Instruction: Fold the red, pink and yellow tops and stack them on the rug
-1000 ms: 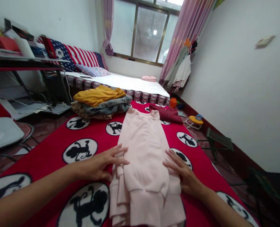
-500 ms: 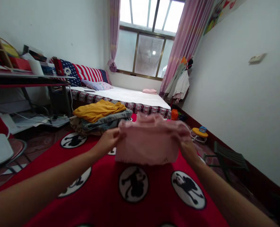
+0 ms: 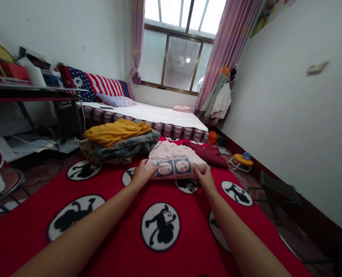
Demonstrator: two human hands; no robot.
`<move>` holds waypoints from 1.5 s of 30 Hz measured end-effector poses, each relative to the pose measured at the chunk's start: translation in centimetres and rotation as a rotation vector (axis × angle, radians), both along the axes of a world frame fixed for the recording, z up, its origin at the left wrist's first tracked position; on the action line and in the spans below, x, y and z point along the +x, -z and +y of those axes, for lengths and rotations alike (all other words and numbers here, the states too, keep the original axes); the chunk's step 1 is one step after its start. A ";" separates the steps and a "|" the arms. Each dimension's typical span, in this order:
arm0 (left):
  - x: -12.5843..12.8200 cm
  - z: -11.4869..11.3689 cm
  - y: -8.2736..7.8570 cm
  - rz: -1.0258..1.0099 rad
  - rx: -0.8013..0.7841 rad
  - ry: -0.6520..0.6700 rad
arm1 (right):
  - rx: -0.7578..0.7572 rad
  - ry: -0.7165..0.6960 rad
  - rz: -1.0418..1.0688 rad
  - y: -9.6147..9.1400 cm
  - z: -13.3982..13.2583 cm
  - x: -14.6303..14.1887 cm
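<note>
Garment: folded pale-pink printed fabric top (image 3: 173,163), flat at 12 o'clock on the red fleece blanket with black monkey roundels (image 3: 116,231).
Left hand (image 3: 142,175): pinching the top's near-left corner.
Right hand (image 3: 206,179): pinching the top's near-right corner.
Neighbours: mustard-topped clothes pile (image 3: 119,138) at 10 o'clock of the top, touching it; crumpled maroon garment (image 3: 210,153) at 2 o'clock.

My left hand (image 3: 142,175) and right hand (image 3: 205,178) cover the near corners of the folded pink shirt (image 3: 173,154). I cannot tell whether they grip it. My forearms run off the bottom edge.
</note>
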State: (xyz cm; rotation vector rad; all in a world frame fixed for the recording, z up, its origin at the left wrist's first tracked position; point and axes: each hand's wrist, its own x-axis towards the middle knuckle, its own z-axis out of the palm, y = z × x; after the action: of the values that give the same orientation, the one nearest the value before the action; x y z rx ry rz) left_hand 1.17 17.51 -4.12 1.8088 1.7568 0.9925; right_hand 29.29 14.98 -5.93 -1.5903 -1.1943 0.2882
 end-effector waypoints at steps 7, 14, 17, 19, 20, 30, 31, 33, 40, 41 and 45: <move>-1.5 -2.8 -4.5 -0.195 0.130 0.056 | 0.031 -0.135 0.127 -5.7 -5.7 -2.3; -9.1 -12.6 -4.2 0.177 -0.159 0.434 | -0.431 -0.319 -0.028 -1.1 -19.3 0.3; -9.1 -13.7 -4.2 0.341 0.044 0.375 | -0.336 -0.238 -0.081 -1.7 -19.8 1.2; -7.2 -13.5 -5.3 0.360 0.189 0.405 | -0.148 -0.165 -0.154 -4.5 -18.6 0.0; -5.7 -13.3 -5.9 0.360 0.246 0.457 | -0.062 -0.165 -0.206 -6.2 -17.9 -1.2; 4.3 -10.0 0.4 0.590 0.220 0.573 | -0.342 -0.189 -0.598 -2.3 -9.8 -9.8; 4.2 -9.9 0.9 0.587 0.218 0.576 | -0.385 -0.203 -0.609 -1.3 -9.5 -9.5; 4.0 -9.6 1.3 0.571 0.236 0.579 | -0.376 -0.201 -0.612 -0.3 -9.1 -9.0; 3.7 -7.4 0.9 0.426 0.339 0.267 | -0.090 -0.043 -0.465 -0.3 -9.2 -8.0; 3.7 -7.1 1.0 0.430 0.338 0.214 | -0.049 0.028 -0.444 -0.3 -9.2 -7.8; 3.9 -6.7 1.5 0.490 0.317 0.182 | -0.130 0.231 -0.452 -0.5 -9.4 -7.2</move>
State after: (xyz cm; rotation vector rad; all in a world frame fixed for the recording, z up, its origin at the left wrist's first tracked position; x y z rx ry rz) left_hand 5.07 10.86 -5.57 2.5376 1.7206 0.8374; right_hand 22.04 5.57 -5.40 -1.9543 -1.3305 -0.1572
